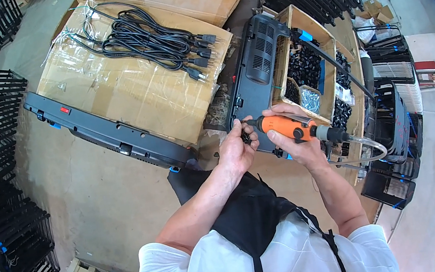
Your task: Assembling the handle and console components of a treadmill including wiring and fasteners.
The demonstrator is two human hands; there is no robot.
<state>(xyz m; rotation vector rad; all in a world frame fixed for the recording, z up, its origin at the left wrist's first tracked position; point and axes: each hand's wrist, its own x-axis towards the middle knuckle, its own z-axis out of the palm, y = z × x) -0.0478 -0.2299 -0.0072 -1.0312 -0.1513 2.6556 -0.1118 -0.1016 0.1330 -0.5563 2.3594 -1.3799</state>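
My right hand grips an orange and black powered screwdriver with a clear hose trailing from its rear end. Its tip points left at the lower edge of a black plastic panel with vent slots. My left hand pinches a small dark part right at the tool's tip, against the panel's edge. Both forearms come up from my white shirt and black apron.
A long black panel leans against a flat cardboard box carrying a bundle of black power cords. A cardboard tray of small black parts stands right of the vented panel. Stacks of black frames line the left and top right.
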